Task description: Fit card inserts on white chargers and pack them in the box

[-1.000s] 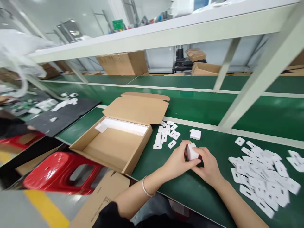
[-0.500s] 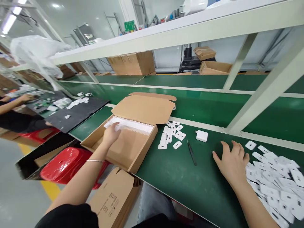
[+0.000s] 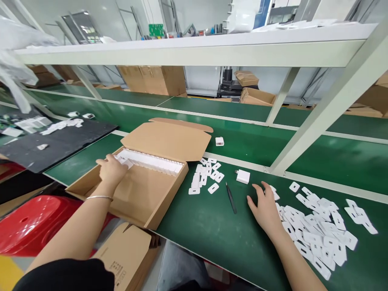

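My left hand [image 3: 111,173] reaches into the open cardboard box [image 3: 178,178], its fingers at a white piece [image 3: 123,161] by the left end of a row of white items [image 3: 153,161]. What exactly the fingers grip is partly hidden. My right hand [image 3: 266,210] hovers over the green table with fingers spread and nothing in them, beside a large pile of flat white plates [image 3: 321,234]. Left of it are a white charger block [image 3: 243,176] and black tweezers [image 3: 231,198]. A smaller group of white plates [image 3: 203,178] lies next to the box.
A small white block [image 3: 220,141] stands behind the table's rail. A slanted white post [image 3: 327,97] rises at the right. More plates [image 3: 360,215] lie far right. A black mat [image 3: 60,141] and a red stool [image 3: 39,220] are at the left.
The view has turned right, shifting the box and table items left in the picture. My left hand has moved to the left end of the white row. My right hand stays spread near the pile.
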`<state>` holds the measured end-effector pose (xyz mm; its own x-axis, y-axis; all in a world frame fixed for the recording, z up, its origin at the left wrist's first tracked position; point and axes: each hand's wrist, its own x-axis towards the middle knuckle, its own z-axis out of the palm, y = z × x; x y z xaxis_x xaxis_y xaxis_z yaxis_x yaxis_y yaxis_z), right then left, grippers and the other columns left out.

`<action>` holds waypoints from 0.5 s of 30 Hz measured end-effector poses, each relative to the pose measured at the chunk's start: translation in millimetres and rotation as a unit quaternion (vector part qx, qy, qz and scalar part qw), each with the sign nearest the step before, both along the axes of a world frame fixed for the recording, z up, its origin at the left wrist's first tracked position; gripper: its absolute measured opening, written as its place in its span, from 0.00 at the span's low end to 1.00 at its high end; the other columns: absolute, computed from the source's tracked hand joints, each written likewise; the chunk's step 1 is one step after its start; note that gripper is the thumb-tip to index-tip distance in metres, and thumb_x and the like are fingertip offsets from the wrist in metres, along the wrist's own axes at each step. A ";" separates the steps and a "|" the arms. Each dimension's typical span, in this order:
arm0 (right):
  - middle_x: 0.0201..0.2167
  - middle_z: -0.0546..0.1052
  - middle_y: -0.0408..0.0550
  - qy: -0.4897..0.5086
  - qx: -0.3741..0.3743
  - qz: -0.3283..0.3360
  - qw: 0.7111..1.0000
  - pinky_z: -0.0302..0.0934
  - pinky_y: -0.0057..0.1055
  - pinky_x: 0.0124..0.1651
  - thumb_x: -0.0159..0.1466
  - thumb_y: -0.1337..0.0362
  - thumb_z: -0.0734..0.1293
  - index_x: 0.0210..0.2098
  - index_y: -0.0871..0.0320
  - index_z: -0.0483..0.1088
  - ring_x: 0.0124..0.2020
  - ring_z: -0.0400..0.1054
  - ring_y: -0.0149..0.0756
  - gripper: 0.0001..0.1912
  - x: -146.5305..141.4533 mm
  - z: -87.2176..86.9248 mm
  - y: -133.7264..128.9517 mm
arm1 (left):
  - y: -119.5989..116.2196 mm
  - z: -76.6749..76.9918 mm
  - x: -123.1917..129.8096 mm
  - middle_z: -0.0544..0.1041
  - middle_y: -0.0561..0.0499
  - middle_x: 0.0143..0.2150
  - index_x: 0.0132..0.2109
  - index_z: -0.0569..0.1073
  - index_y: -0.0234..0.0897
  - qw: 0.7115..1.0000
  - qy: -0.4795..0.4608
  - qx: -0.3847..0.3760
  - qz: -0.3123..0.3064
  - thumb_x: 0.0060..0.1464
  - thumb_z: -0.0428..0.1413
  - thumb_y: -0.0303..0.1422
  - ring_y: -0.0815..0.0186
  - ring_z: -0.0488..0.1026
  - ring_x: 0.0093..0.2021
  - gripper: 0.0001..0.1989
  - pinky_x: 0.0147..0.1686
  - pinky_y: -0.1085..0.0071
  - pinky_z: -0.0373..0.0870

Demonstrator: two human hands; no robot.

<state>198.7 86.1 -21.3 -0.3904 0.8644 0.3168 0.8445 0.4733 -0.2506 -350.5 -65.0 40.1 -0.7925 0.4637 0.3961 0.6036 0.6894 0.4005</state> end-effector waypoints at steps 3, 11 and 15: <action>0.66 0.64 0.69 -0.010 0.031 -0.008 0.999 0.63 0.57 0.64 0.71 0.56 0.61 0.61 0.63 0.70 0.68 0.60 0.62 0.24 0.3 -1.4 2.1 | 11.5 4.0 19.5 0.65 0.32 0.54 0.50 0.64 0.32 0.998 0.069 -0.006 -0.006 0.55 0.57 0.34 0.35 0.66 0.58 0.18 0.55 0.33 0.68; 0.60 0.74 0.64 -0.035 0.036 -0.005 0.999 0.64 0.53 0.60 0.73 0.58 0.61 0.55 0.63 0.73 0.61 0.67 0.58 0.19 0.1 -8.1 8.2 | 124.7 33.6 152.8 0.67 0.31 0.56 0.58 0.70 0.29 0.919 0.202 0.014 -0.340 0.61 0.53 0.32 0.44 0.69 0.56 0.20 0.57 0.48 0.70; 0.54 0.76 0.64 -0.008 0.047 -0.020 0.999 0.65 0.47 0.54 0.72 0.55 0.65 0.54 0.64 0.72 0.53 0.70 0.54 0.19 -7.4 -4.8 9.2 | 204.5 19.8 225.0 0.64 0.31 0.66 0.67 0.67 0.31 0.889 0.105 -0.123 -0.428 0.66 0.51 0.32 0.45 0.69 0.61 0.24 0.58 0.52 0.71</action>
